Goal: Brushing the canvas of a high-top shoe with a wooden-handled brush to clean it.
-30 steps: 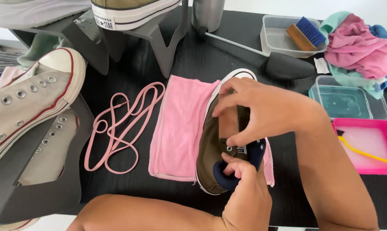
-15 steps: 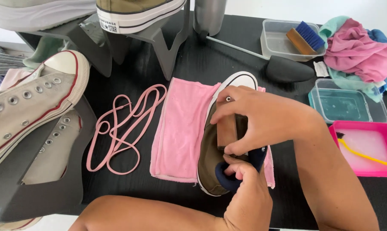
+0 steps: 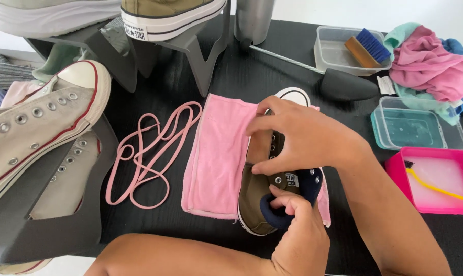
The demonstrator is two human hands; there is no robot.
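Note:
An olive high-top sneaker (image 3: 252, 200) with a white toe cap lies on a pink cloth (image 3: 216, 153) on the black table. My left hand (image 3: 299, 232) grips its heel collar, with fingers hooked over the navy lining. Over the shoe's opening, my right hand (image 3: 305, 138) is closed on a small brown brush (image 3: 259, 147) pressed inside the shoe. The fingers hide most of the brush. Loose pink laces (image 3: 149, 153) lie left of the cloth.
An off-white high-top (image 3: 37, 128) rests on a grey stand at left, with more shoes on stands behind. Further back are a black shoe tree (image 3: 346, 84) and a clear tray with a blue brush (image 3: 367, 48). At right are rags (image 3: 431, 61), a teal container (image 3: 415, 128) and a pink tub (image 3: 395, 174).
My right hand has shifted slightly along the shoe opening and now covers more of the brown brush. My left hand keeps its hold on the heel.

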